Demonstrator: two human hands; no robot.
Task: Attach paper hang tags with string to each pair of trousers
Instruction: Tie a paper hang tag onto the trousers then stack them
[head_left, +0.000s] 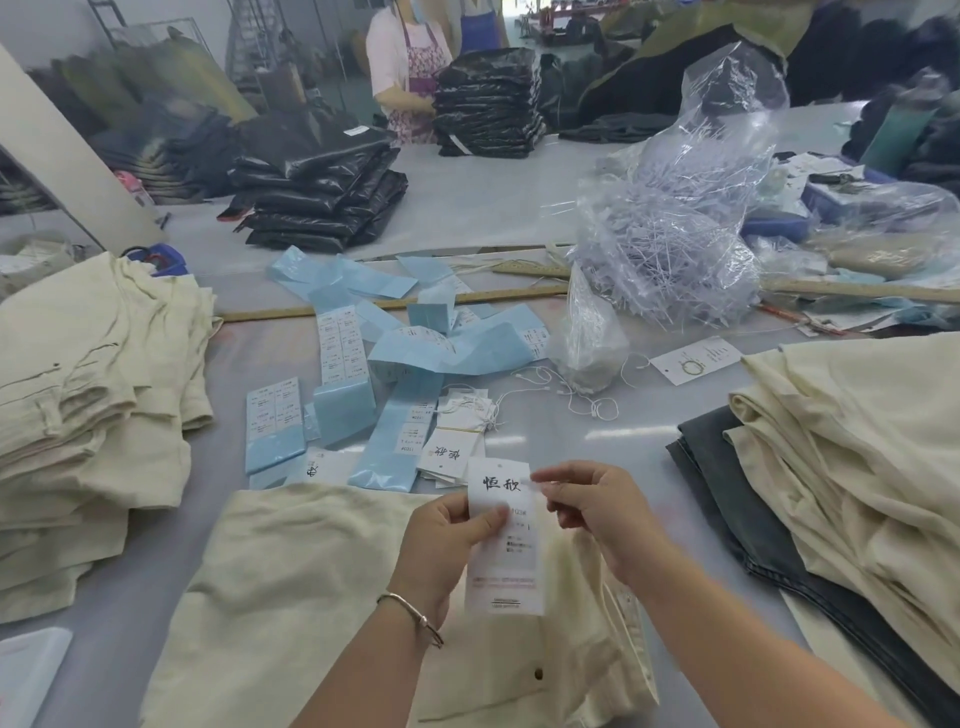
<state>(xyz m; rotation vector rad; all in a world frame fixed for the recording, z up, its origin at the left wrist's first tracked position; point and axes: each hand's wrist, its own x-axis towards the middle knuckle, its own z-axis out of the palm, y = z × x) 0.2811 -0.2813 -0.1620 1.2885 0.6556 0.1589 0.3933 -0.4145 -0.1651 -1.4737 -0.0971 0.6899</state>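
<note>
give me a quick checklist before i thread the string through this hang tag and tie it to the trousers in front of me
1. Tag held firmly: ok. The left hand pinches the white hang tag by its left edge, and the right hand pinches its upper right edge.
2. Tag hole clear: ok. The small hole sits uncovered at the tag's top edge.
3. String in hand: cannot tell. None shows clearly at the right fingertips.
4. Spare strings in reach: ok. Loose white strings lie on the table beyond the tag.
5. Trousers ready: ok. The cream trousers lie flat under both hands, button visible.
6. Attachment point picked: cannot tell.
</note>
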